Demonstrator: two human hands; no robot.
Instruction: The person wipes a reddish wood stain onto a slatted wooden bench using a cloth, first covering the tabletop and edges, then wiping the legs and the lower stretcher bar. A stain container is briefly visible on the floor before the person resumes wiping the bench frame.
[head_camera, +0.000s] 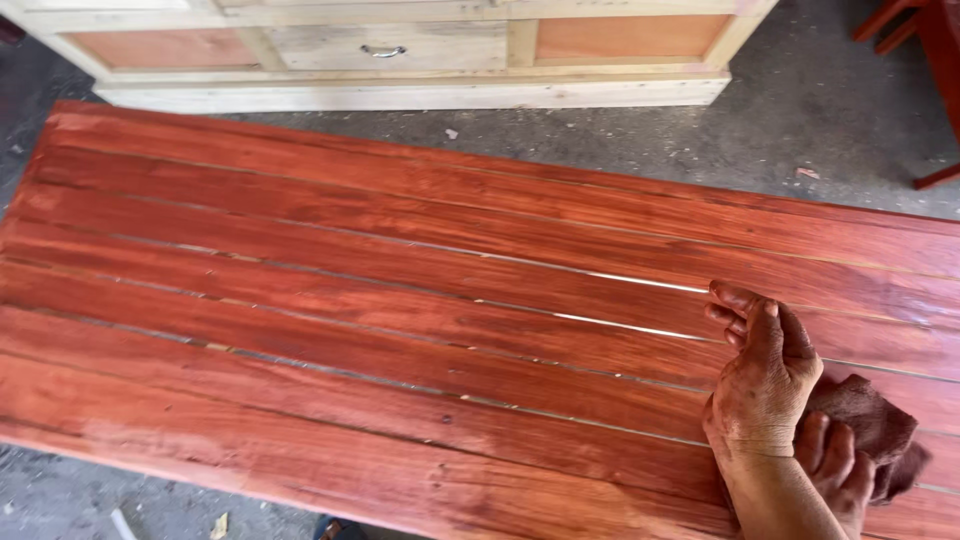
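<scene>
A long panel of red-stained wooden slats (400, 300) fills most of the view, with thin gaps between the boards. My left hand (762, 378) rests on it at the lower right, stained red, fingers curled in and holding nothing. Just behind and to the right of it, my right hand (838, 468) grips a reddish-brown rag (872, 418) that is pressed onto the slats. My left forearm partly covers the right hand.
A pale unfinished wooden cabinet (400, 50) with a drawer and metal handle (384, 51) stands beyond the panel's far edge. Grey concrete floor (800, 110) lies around it. Red-painted furniture legs (925, 40) show at the top right.
</scene>
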